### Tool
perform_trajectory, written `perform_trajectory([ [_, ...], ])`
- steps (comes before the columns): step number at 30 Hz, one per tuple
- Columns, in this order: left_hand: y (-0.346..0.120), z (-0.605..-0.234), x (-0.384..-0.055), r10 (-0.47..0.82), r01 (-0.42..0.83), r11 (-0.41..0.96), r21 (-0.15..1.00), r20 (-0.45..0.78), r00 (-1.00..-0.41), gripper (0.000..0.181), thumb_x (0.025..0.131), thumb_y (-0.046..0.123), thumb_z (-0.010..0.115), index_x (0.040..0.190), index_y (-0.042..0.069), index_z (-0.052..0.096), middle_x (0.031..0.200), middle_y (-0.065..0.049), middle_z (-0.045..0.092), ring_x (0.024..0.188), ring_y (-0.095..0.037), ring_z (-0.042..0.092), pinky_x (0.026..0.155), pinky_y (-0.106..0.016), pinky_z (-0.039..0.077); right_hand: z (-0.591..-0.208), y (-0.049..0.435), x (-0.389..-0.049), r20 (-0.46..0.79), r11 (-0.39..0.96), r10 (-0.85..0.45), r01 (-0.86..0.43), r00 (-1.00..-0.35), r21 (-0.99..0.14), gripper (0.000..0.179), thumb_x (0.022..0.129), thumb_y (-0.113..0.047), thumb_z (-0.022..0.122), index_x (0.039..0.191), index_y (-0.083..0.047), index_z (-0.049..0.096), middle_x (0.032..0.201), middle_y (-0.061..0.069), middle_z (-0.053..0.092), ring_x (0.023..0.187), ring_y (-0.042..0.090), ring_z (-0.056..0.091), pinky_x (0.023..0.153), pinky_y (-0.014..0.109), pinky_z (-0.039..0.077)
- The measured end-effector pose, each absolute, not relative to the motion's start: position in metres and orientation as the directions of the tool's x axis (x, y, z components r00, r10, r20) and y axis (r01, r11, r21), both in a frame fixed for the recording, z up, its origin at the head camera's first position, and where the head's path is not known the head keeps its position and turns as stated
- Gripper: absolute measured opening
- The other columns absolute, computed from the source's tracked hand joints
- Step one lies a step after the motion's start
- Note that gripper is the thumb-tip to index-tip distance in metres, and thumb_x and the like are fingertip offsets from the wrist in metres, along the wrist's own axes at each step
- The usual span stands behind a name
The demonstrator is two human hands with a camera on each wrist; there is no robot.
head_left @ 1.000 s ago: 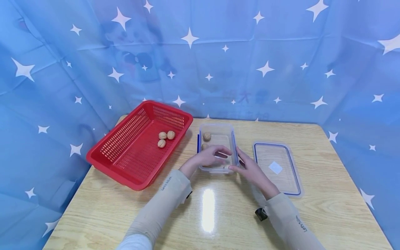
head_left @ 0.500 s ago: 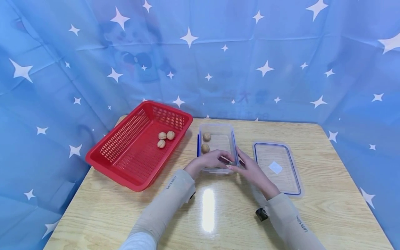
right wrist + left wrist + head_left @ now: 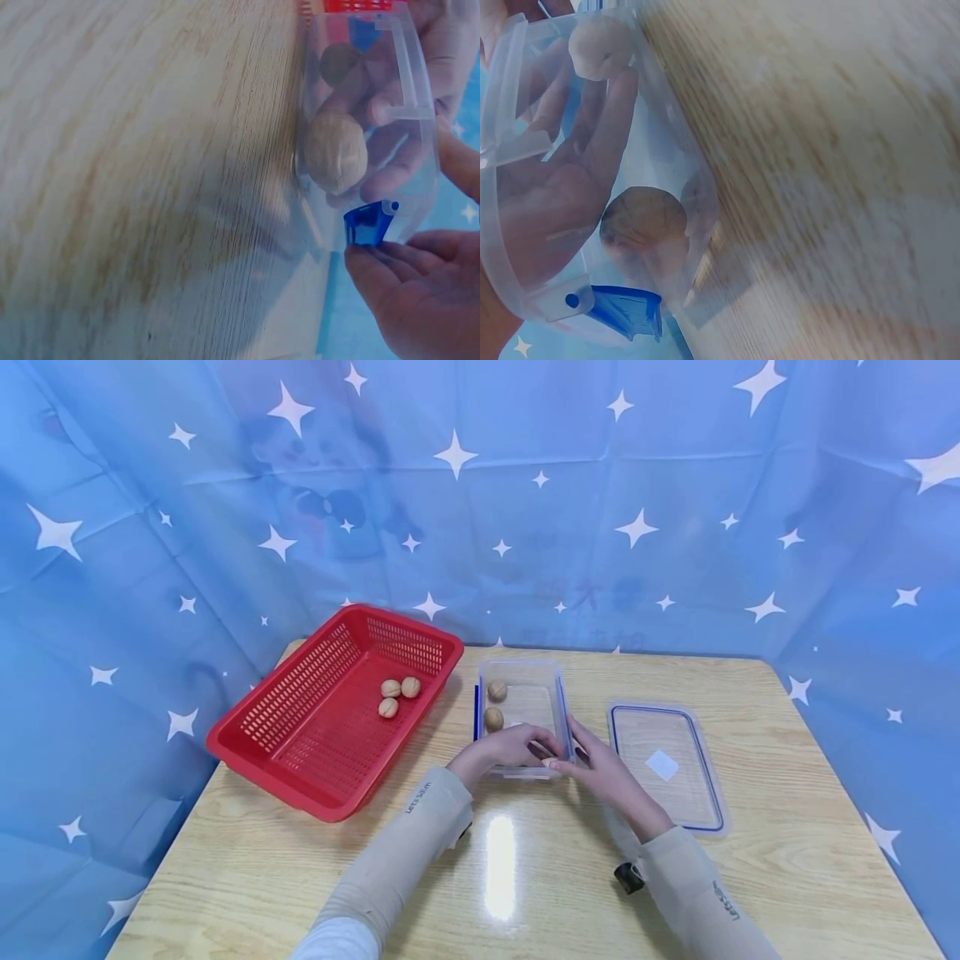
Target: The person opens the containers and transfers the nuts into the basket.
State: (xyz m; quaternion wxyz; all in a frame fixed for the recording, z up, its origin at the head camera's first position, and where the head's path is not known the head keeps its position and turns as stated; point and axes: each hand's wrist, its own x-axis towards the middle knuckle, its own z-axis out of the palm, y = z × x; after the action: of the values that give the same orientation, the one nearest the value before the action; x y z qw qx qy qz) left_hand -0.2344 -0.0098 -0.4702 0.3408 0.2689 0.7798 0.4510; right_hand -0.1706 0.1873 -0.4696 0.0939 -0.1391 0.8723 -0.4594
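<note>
A clear plastic container (image 3: 530,672) with blue side clips stands mid-table. My left hand (image 3: 517,746) reaches down inside it. Thumb and fingers lie around a pale walnut (image 3: 337,154) in the near right corner, seen through the wall in both wrist views. My right hand (image 3: 600,762) holds the container's right side, thumb at the near corner, fingers along the outside by a blue clip (image 3: 367,223). Two more walnuts show along the left wall, a far walnut (image 3: 497,691) and a nearer walnut (image 3: 493,719). My left hand and wrist hide the near left corner.
At the left, a red basket (image 3: 307,793) holds three walnuts (image 3: 390,690). A clear lid (image 3: 663,802) with a blue seal and a white label lies right of the container. Behind the table (image 3: 795,860) hangs a blue curtain (image 3: 675,468) with white stars.
My left hand has moved right and toward the near right corner inside the container, uncovering the nearer walnut by the left wall. My right hand stays in place.
</note>
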Motion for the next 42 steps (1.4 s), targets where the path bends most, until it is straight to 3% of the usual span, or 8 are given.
perform_trajectory([
  [21,-0.0074,-0.4707,-0.2319,0.707,0.157,0.492,0.856,-0.288,-0.646,0.028,0.091,-0.005,0.064,0.115,0.008,0.069,0.121,-0.007,0.069,0.118,-0.021,0.064,0.102,-0.029,0.051,-0.4668,0.1860,-0.1692,-0.035,0.534,-0.329,-0.156,-0.944,-0.831,0.085,0.096,-0.020,0.067,0.157,0.002,0.012,0.163,0.030,0.013,0.147,0.047,0.025,0.117,0.054,0.031],
  [32,-0.0070,-0.4712,-0.2312,0.679,0.173,0.519,0.837,-0.281,-0.678,0.022,0.092,0.005,0.069,0.113,0.013,0.070,0.117,-0.001,0.070,0.114,-0.017,0.064,0.101,-0.028,0.051,-0.4679,0.1863,-0.1692,-0.036,0.541,-0.327,-0.156,-0.944,-0.827,0.084,0.096,-0.020,0.066,0.157,0.002,0.013,0.163,0.029,0.014,0.148,0.047,0.024,0.117,0.054,0.031],
  [42,-0.0079,-0.4688,-0.2298,0.680,0.199,0.505,0.840,-0.244,-0.692,0.028,0.091,0.001,0.067,0.118,0.006,0.068,0.121,-0.007,0.069,0.118,-0.023,0.063,0.102,-0.028,0.050,-0.4691,0.1869,-0.1700,-0.025,0.535,-0.335,-0.169,-0.942,-0.828,0.085,0.096,-0.021,0.067,0.157,0.003,0.013,0.163,0.029,0.015,0.148,0.047,0.024,0.117,0.054,0.031],
])
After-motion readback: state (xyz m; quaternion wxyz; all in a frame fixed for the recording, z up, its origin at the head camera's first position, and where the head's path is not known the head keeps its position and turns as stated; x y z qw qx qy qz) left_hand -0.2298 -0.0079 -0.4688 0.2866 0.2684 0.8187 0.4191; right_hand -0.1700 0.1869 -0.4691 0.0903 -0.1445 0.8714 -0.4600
